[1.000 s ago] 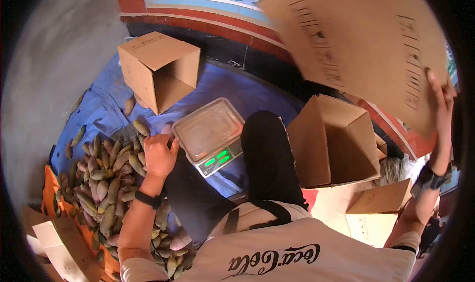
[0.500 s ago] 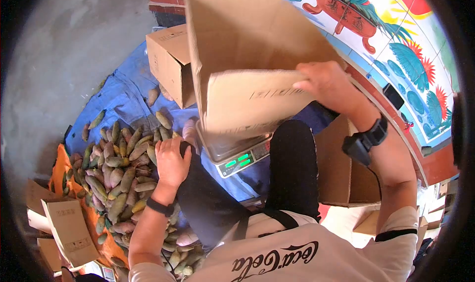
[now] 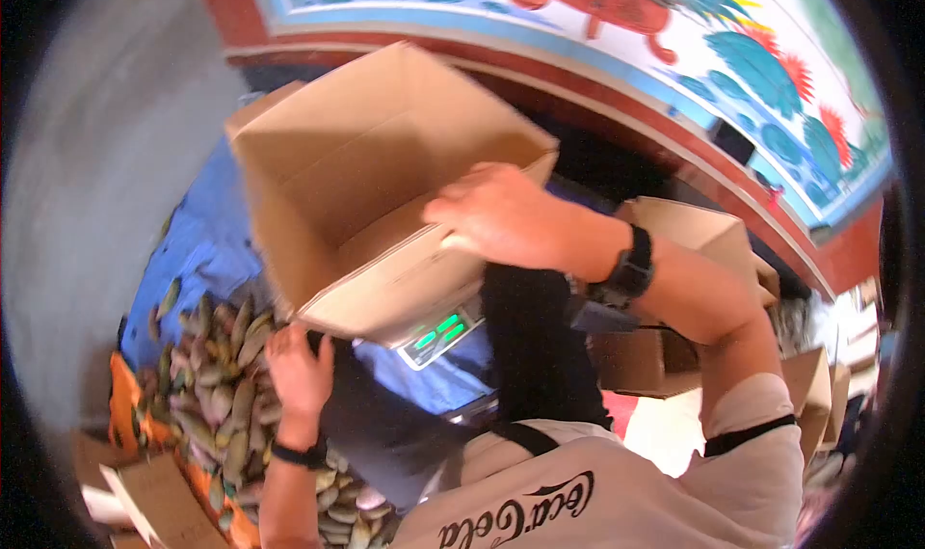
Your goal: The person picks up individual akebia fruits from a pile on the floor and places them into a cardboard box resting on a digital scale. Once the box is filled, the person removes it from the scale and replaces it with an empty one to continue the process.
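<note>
My right hand [image 3: 496,216] grips the near top edge of an open, empty-looking cardboard box [image 3: 385,279], its fingers wrapped over the rim. The box is tilted, with its opening facing up toward me. Under its near side shows a digital scale [image 3: 441,339] with lit green numbers. My left hand [image 3: 301,371] is by the box's lower left corner, over my knee, with thumb and fingers apart and nothing visible in it. Beside it lies a large pile of elongated tubers [image 3: 226,395], reddish and greenish brown.
Blue sheeting [image 3: 207,245] and orange cloth [image 3: 123,400] lie on the floor. Another open box [image 3: 689,226] stands at the right, and a carton [image 3: 173,501] is at the lower left. A painted tile wall [image 3: 597,48] with a red ledge runs along the top.
The box has moved down and left and now shows more of its inside. My right hand moved left with it. The view has shifted, and my left hand appears slightly lower.
</note>
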`<act>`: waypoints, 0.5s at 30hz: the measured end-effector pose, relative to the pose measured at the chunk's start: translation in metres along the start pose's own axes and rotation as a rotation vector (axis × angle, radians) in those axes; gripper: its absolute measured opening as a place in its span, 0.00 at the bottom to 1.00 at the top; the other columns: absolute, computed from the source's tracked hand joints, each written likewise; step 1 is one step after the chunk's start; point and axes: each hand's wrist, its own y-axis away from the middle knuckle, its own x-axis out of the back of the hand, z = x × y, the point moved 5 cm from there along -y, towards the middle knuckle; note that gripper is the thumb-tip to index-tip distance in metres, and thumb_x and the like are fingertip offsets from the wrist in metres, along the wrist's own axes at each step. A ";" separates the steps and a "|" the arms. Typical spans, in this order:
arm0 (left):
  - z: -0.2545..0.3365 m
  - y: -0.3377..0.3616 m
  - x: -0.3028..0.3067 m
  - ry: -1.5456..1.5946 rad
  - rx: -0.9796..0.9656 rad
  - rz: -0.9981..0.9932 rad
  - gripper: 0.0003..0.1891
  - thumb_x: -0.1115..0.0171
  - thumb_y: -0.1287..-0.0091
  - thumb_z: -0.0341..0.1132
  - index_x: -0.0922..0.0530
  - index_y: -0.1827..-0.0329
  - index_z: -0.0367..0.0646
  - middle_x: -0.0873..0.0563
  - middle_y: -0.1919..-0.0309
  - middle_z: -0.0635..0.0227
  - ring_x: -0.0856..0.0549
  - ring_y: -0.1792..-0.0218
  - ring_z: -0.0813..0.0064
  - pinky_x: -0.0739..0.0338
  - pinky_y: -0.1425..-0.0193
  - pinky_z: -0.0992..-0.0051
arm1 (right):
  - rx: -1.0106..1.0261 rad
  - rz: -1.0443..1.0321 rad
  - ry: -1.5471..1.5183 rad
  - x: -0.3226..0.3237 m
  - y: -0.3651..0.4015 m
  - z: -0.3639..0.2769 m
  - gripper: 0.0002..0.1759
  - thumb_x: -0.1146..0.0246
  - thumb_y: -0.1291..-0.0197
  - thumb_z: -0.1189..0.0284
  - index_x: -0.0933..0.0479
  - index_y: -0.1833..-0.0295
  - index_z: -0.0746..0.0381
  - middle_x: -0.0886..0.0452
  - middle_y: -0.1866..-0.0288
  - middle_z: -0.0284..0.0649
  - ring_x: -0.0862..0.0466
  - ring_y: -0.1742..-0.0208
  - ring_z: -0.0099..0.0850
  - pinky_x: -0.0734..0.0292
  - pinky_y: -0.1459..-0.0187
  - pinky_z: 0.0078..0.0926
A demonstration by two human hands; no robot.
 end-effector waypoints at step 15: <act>-0.008 0.003 -0.015 -0.038 0.060 -0.098 0.18 0.40 0.46 0.29 0.28 0.53 0.30 0.23 0.59 0.42 0.27 0.53 0.43 0.36 0.46 0.54 | -1.023 -0.042 0.369 0.050 0.324 0.194 0.16 0.39 0.47 0.62 0.24 0.55 0.60 0.22 0.56 0.45 0.24 0.52 0.46 0.29 0.52 0.40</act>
